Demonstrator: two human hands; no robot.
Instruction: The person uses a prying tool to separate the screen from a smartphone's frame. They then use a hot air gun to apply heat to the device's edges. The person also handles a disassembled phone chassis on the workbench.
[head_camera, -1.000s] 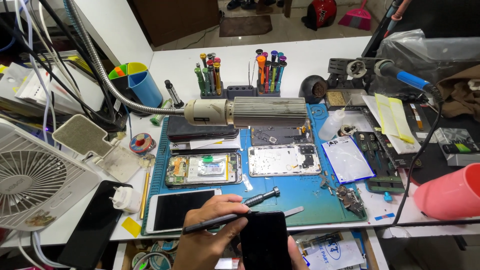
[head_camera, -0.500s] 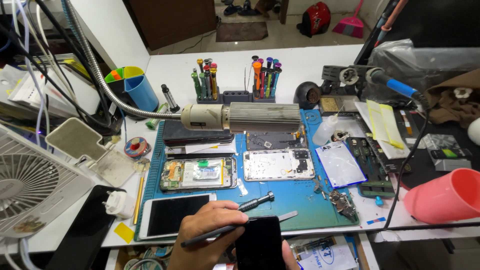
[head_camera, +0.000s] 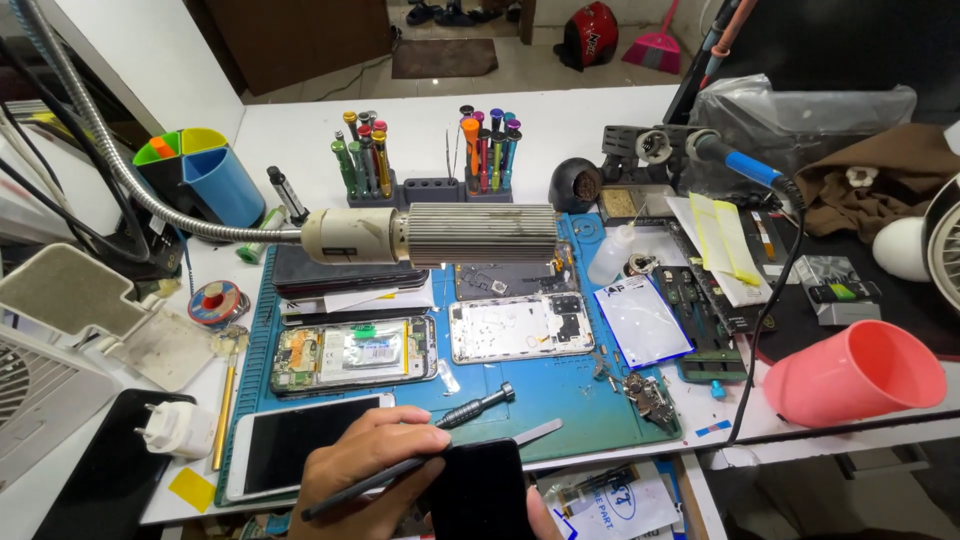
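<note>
Two hands are working at the near edge of the bench, and we are looking down at them from above. Our left hand (head_camera: 365, 470) is curling closed, the fingers folded around a thin dark tool (head_camera: 400, 470) that is lying across them like a pen, its tip pointing toward the dark phone (head_camera: 480, 490) beside it. Our right hand (head_camera: 540, 518) is mostly hidden under that phone; we are seeing only a bit of it at the lower edge, so it seems to be supporting the phone from below, but we cannot tell how far it is opening or closing.

We are holding the phone close to the body and just in front of the blue mat (head_camera: 590, 410), probably so that the tool can be reaching its edge with good control.

Just beyond the left hand, a screwdriver (head_camera: 475, 408) and flat tweezers (head_camera: 538, 432) are lying on the mat, near enough for quick taking. To the left of this hand a white phone (head_camera: 290, 450) is lying face up. Farther away, two opened phones (head_camera: 355, 355) (head_camera: 520, 327) are resting side by side with their insides showing, directly under the lamp head (head_camera: 430, 235), which is hanging over them on a bending neck to give light. Well beyond, racks of screwdrivers (head_camera: 485, 150) are standing upright at the back of the mat. Far to the right of the hands, a pink cup (head_camera: 850, 375) is lying on its side.
</note>
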